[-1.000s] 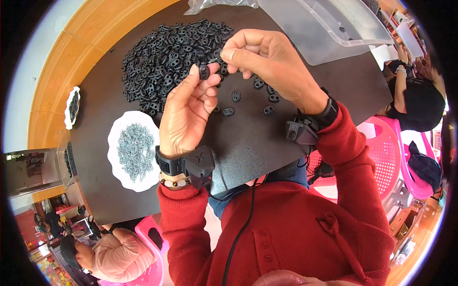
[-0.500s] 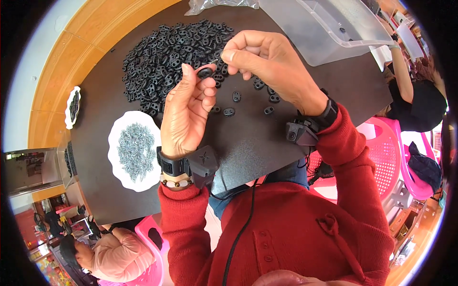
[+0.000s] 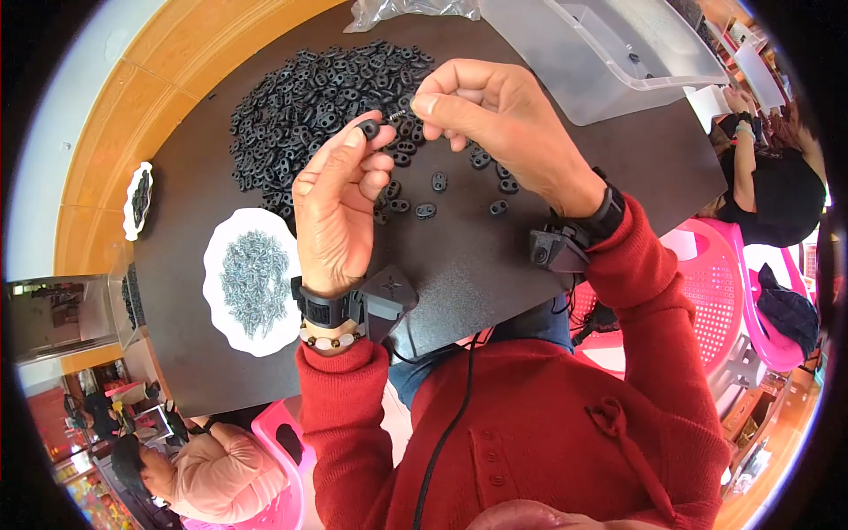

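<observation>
Over the dark table, my left hand (image 3: 340, 199) pinches a black cord lock piece (image 3: 367, 130) between thumb and forefinger. Facing it, my right hand (image 3: 508, 124) grips a small black piece (image 3: 407, 103), mostly hidden by the fingertips. A thin metal spring (image 3: 397, 115) sticks out from that piece toward the left fingertips. Whether the spring touches the left piece, I cannot tell. Behind my hands spreads a large heap of black two-hole cord locks (image 3: 305, 119). Single cord locks (image 3: 439, 182) lie below the right hand.
Left of my left wrist, a white scalloped plate (image 3: 218, 296) holds many small springs (image 3: 256, 278). A smaller white dish (image 3: 132, 231) with black pieces stands at the far left edge. A clear plastic bin (image 3: 587, 102) sits at the back right. People are seated on both sides.
My left hand has tilted, turning its cord lock piece, and the thumb now lies over it. More of the spring shows between the hands. The right hand has barely moved.
</observation>
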The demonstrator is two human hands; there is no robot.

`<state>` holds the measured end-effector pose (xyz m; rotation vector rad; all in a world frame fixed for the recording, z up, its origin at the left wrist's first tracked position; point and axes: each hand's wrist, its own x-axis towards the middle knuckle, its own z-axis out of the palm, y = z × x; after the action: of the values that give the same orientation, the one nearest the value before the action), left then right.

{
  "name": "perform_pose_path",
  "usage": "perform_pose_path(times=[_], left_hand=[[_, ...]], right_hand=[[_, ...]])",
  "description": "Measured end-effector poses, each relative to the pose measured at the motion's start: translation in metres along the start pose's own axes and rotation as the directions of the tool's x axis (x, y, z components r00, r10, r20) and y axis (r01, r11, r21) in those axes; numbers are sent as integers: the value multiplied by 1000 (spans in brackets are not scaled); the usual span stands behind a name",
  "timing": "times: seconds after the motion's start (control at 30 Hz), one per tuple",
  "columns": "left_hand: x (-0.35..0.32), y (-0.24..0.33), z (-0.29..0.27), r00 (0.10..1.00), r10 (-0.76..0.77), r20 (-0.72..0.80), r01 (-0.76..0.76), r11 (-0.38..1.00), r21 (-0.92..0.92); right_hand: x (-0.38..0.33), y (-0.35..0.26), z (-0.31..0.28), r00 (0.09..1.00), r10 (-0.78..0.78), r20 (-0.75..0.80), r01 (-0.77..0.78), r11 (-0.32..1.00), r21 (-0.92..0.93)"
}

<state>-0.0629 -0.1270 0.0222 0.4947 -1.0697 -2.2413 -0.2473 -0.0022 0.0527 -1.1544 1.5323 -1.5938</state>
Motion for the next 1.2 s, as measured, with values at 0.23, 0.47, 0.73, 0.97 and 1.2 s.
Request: perform_pose_path(times=[0.23,0.47,0.73,0.97,1.2], left_hand=[[1,-6,4,999,43,-27,-43,999,-18],[2,-7,2,1000,9,-6,-9,998,-62],[2,-14,1,999,41,0,-41,998,51],[1,-15,1,999,51,-10,-51,998,39],[1,-14,3,998,54,-28,-52,997,56]], right_hand=[[-1,1,0,1000,-5,-5,5,1000,7],[0,4,4,999,-40,-20,40,999,7],[-4,1,5,996,-76,-43,74,996,-46],[0,12,6,988,-151,-31,150,988,-43],[-2,10,3,993,-114,-15,111,987,-115]])
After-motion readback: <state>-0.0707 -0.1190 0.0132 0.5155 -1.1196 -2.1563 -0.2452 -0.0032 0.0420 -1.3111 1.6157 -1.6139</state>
